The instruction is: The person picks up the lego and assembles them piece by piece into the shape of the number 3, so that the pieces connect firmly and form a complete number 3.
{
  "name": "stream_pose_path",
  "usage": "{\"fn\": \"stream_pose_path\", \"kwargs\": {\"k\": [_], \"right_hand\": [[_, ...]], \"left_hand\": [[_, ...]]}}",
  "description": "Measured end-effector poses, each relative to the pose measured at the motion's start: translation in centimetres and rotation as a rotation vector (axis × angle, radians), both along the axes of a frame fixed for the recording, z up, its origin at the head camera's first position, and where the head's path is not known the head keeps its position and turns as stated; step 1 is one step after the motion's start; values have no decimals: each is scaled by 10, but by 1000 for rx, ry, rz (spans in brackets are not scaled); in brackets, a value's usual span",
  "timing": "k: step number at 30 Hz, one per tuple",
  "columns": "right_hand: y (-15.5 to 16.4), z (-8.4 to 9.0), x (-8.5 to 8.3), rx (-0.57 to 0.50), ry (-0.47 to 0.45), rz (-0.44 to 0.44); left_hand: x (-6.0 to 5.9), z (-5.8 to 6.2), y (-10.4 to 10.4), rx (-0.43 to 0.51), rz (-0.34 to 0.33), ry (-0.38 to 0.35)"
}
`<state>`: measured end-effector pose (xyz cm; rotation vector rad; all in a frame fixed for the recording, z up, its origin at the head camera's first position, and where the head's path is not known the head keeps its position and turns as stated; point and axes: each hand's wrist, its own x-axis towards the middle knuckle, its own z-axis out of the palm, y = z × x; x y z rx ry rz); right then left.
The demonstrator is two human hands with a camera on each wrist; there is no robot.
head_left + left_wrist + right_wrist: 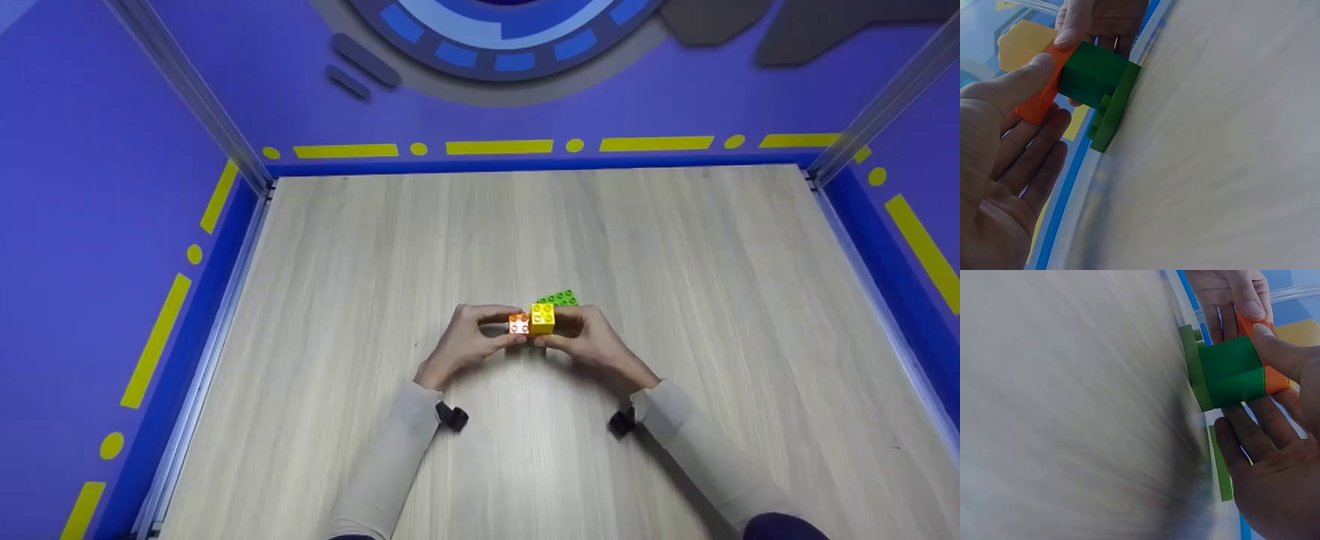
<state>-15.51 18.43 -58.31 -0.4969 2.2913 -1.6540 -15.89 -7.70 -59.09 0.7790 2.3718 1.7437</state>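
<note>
Head view: both hands meet at the middle of the wooden table. The left hand pinches the orange brick between thumb and forefinger. The right hand pinches the yellow brick, just beside it. Both bricks sit on a dark green block, which stands on a light green plate, apparently steadied for pressing together.
</note>
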Motion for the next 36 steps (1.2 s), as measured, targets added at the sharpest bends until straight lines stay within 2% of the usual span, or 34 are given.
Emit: {"fn": "stream_pose_path", "kwargs": {"k": [9,16,21,28,36], "right_hand": [[11,9,-2,55,27,27],[26,17,-10,51,120,83],[36,20,-19,61,182,67],[39,14,-40,71,246,32],[38,3,-55,148,239,21]], "left_hand": [[0,2,-1,-49,5,14],[1,2,-4,-56,18,-1],[-1,1,-1,-31,8,-2],[-2,1,-1,-25,5,12],[-2,0,-1,-30,6,8]]}}
